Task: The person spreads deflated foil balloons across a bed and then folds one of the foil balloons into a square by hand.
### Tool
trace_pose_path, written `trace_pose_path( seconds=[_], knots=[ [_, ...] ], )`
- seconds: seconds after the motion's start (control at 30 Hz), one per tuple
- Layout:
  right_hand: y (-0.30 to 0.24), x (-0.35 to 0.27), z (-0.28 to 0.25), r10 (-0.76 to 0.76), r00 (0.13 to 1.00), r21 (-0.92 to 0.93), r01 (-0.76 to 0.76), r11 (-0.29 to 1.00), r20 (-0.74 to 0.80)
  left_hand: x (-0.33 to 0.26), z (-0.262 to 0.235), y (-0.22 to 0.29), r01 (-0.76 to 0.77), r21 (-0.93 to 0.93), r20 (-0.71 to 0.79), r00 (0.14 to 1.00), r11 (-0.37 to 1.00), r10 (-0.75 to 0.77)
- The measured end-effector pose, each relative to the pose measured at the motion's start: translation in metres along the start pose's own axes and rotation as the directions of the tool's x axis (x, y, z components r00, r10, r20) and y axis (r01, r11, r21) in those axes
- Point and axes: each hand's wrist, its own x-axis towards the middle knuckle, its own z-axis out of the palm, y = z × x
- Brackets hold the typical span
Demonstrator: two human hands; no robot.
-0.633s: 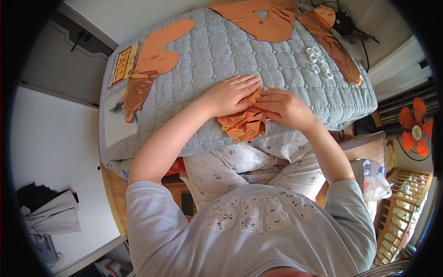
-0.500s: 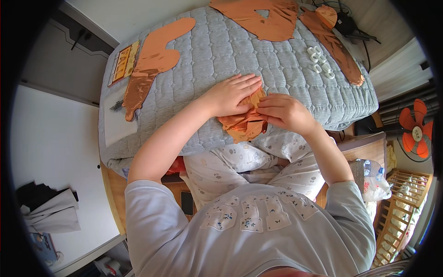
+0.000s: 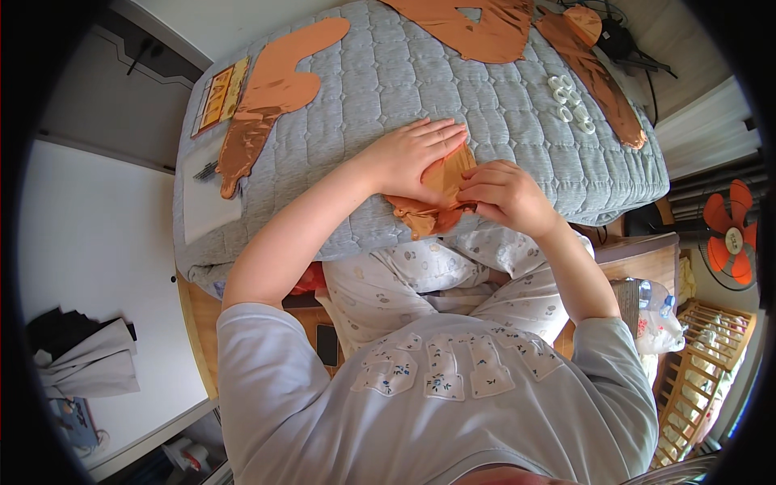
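A crumpled orange-copper foil balloon [image 3: 445, 174], flat and without air, lies at the near edge of the grey quilted mattress [image 3: 380, 101]. Across its upper left part my left hand [image 3: 414, 158] is spread flat, fingers stretched out and pressing down. My right hand [image 3: 511, 196] pinches the balloon's right edge between thumb and fingers. The lower part of the foil is bunched up in folds, and part of it is hidden beneath my left hand.
More flat foil balloons lie at the mattress's left [image 3: 283, 81], far side [image 3: 477, 32] and right [image 3: 596, 81]. Several small white rings [image 3: 571, 103] sit near the right one. A picture card [image 3: 221, 97] and a white sheet [image 3: 212, 212] are at left. A fan [image 3: 731, 237] stands right.
The foil between my hands is smoother and more spread out, its lower folds shifted. My right hand has moved slightly right with the edge; the whole view has shifted a little.
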Motion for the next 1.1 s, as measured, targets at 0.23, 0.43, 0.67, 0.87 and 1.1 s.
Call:
trace_pose_path(
  seconds=[0.23,0.43,0.67,0.87,1.1],
  knots=[
    [-0.002,0.012,0.010,0.360,0.933,0.194,-0.348,0.917,-0.024,-0.001,0.010,-0.008,0.005,0.016,0.025,1.000,1.000,-0.005],
    [-0.013,0.028,0.018,0.395,0.911,-0.034,-0.401,0.915,-0.120,-0.006,0.010,-0.010,0.001,-0.042,0.028,1.000,0.999,0.000],
    [-0.009,0.039,0.018,0.424,0.902,-0.038,-0.428,0.903,-0.080,-0.004,0.011,-0.021,0.098,-0.577,-0.029,0.990,0.811,-0.140],
    [-0.004,0.046,0.020,0.456,0.890,-0.129,-0.449,0.884,0.028,-0.005,0.002,-0.030,0.075,-0.821,0.012,0.993,0.565,-0.113],
    [-0.016,0.036,0.014,0.556,0.830,0.079,-0.552,0.830,-0.042,-0.007,0.009,-0.023,-0.032,-0.098,0.054,0.998,0.995,0.038]
  ],
)
